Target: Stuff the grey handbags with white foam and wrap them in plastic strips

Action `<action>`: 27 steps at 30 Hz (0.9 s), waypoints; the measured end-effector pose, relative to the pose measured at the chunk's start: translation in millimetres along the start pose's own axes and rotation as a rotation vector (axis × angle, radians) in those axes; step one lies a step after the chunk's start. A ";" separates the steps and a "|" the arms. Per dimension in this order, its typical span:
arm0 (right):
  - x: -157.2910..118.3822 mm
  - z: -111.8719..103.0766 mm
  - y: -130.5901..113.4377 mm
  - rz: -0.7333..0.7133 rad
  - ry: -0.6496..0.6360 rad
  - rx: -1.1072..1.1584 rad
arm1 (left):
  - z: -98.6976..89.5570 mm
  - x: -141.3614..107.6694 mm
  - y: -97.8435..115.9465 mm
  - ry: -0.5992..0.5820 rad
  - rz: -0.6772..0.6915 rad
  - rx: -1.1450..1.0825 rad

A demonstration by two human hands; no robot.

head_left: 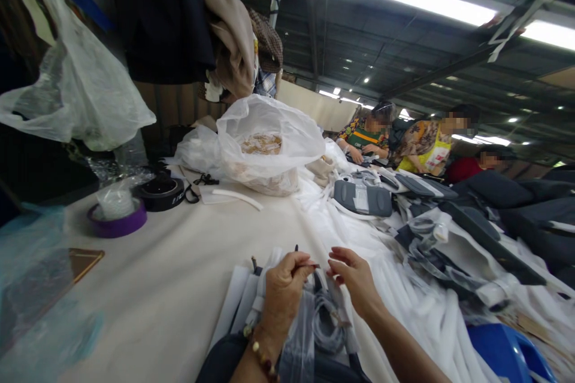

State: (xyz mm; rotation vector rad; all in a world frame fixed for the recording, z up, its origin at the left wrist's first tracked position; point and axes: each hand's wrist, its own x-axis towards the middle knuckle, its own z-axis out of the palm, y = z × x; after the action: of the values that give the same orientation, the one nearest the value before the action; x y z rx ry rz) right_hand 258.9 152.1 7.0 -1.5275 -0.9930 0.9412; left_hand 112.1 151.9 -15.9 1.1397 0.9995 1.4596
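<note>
My left hand (287, 287) is closed in a pinch, with a small reddish-brown sliver showing at the fingertips, too small to name. Just to its right, my right hand (354, 278) has its fingers apart and shows nothing in them. Both are above a dark grey bag (224, 362) at the bottom of the view, partly hidden by my hands and forearms. On the bag lie a clear plastic strip (300, 341), a coiled grey cord (330, 323) and white padded strips (234, 299).
A white plastic sack (269, 161) with brownish contents stands ahead. Purple tape (119, 224) and black tape (162, 191) lie left. White foam tubes (417, 287), grey bag pieces (363, 196) and a blue plastic item (505, 350) are right. Co-workers (366, 137) work beyond.
</note>
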 end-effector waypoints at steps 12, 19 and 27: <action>-5.4 3.1 -2.5 -0.112 -0.236 -0.037 | 1.6 6.4 -12.4 -0.216 -0.046 0.053; 2.8 -1.6 -10.2 0.039 -0.106 0.342 | 4.0 5.2 -21.8 -0.481 0.204 0.655; 39.2 -0.1 -1.2 0.165 -0.053 0.450 | 3.1 2.0 -16.2 -0.540 0.209 0.792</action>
State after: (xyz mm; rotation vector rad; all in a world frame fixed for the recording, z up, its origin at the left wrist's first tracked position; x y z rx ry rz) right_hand 272.5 188.8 5.4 -1.2187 -0.6398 1.2324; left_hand 118.5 156.7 -30.5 2.1208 1.1047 0.8010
